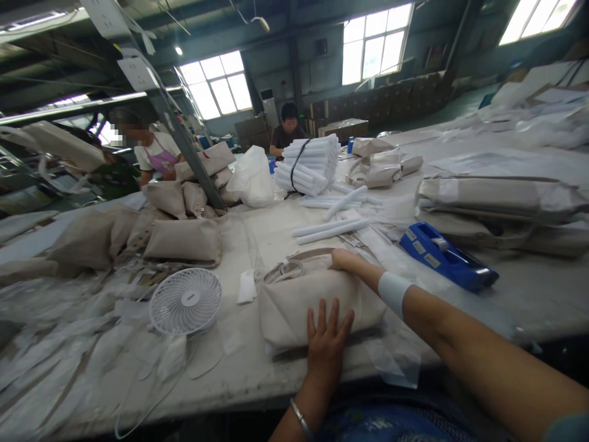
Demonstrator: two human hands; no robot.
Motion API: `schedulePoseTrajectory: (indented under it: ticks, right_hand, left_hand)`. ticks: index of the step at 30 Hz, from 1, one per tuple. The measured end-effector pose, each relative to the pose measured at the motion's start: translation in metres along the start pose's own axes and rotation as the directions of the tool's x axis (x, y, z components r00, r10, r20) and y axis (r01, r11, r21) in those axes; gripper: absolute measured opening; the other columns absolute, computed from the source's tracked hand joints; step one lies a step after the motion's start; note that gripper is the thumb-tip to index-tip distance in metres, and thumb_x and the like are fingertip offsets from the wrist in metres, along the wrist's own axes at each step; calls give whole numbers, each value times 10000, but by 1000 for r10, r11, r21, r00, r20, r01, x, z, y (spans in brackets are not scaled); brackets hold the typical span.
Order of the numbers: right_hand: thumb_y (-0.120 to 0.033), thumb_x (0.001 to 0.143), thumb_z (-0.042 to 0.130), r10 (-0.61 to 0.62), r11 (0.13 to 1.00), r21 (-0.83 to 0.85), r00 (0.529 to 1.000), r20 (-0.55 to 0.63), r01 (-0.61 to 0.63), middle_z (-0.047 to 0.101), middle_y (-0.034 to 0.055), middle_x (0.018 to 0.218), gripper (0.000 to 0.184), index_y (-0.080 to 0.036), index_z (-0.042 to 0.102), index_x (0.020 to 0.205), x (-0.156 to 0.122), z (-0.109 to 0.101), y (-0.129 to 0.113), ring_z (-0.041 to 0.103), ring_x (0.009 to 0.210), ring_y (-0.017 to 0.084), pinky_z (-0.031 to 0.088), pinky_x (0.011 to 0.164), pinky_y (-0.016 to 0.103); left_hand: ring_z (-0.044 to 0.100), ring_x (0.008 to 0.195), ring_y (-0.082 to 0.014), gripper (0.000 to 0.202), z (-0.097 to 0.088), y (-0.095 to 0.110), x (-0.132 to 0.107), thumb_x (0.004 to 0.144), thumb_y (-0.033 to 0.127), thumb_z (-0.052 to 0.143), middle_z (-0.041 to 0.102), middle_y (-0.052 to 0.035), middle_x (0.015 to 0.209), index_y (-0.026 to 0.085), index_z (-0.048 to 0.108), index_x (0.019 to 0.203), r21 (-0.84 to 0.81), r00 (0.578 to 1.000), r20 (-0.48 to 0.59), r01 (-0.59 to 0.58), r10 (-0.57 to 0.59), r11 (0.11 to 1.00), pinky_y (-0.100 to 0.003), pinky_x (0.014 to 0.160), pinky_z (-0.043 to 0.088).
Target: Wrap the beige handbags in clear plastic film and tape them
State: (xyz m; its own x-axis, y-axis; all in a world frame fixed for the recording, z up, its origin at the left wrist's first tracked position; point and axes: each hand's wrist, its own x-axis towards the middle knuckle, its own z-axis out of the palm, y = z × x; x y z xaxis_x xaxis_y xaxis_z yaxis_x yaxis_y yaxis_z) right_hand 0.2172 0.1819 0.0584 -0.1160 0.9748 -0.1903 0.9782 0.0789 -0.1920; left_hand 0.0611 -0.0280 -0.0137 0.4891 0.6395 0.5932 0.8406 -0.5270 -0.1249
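Note:
A beige handbag (294,307) lies on the work table close to me, its strap and a thin looped cord along its upper side. My left hand (327,334), with a bangle at the wrist, presses flat on the bag's near face with the fingers spread. Over the bag's top edge reaches my right hand (346,260); its fingers are hidden behind or inside the bag, so what they touch cannot be seen. A small white packet (246,286) rests just left of the bag.
A white fan (186,301) stands to the left, near piled beige bags (181,240). On the right are a blue tape dispenser (444,255) and stacked bags (492,196). White foam rods (329,228) and a strapped bundle (310,164) lie beyond. Co-workers sit farther back.

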Motion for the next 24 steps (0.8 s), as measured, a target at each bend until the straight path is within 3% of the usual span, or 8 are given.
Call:
schedulePoseTrajectory:
  ticks: [4, 9, 14, 19, 24]
  right_hand:
    - [-348, 954, 643, 104, 992, -80, 987, 122, -95, 620, 110, 1220, 338, -137, 609, 1216, -7, -3, -8, 638, 1037, 235, 561, 880, 426]
    - [-346, 953, 644, 148, 985, -105, 979, 142, -133, 608, 114, 1247, 355, -141, 596, 1239, -9, -6, -18, 630, 1063, 243, 555, 895, 443]
    - [-352, 957, 639, 131, 990, -71, 983, 125, -123, 621, 105, 1220, 340, -142, 604, 1221, -15, -11, -13, 638, 1037, 233, 560, 881, 435]
    - [-352, 931, 664, 64, 998, 10, 996, -54, -64, 693, 100, 1110, 225, -164, 685, 1053, -36, -18, -2, 653, 1018, 233, 519, 881, 375]
    - [-375, 895, 686, 40, 993, 121, 955, -294, -4, 739, 96, 1052, 196, -210, 703, 1001, -55, -29, 15, 667, 1012, 279, 476, 840, 340]
  left_hand:
    - [339, 1451, -355, 527, -1, 1, -1, 955, 321, 538, 327, -19, 1613, 396, 435, 1467, -6, 1000, -4, -1, 1, 1000, -593, 1102, 376]
    - [338, 1451, -359, 535, -2, 1, 0, 948, 308, 553, 335, -25, 1610, 394, 439, 1463, -2, 1000, -4, -6, 6, 1000, -594, 1086, 394]
    - [324, 1459, -360, 537, 0, 1, -1, 942, 302, 567, 316, -31, 1618, 389, 448, 1458, 7, 1000, -17, -6, 7, 1000, -593, 1092, 392]
    - [322, 1461, -359, 560, 0, 0, -2, 939, 278, 574, 317, -33, 1618, 388, 430, 1469, -1, 1000, -7, -10, 10, 1000, -598, 1096, 397]
    - [312, 1466, -363, 596, 0, -1, 1, 936, 236, 571, 318, -36, 1616, 388, 400, 1487, -14, 999, 47, 4, -4, 1000, -605, 1090, 412]
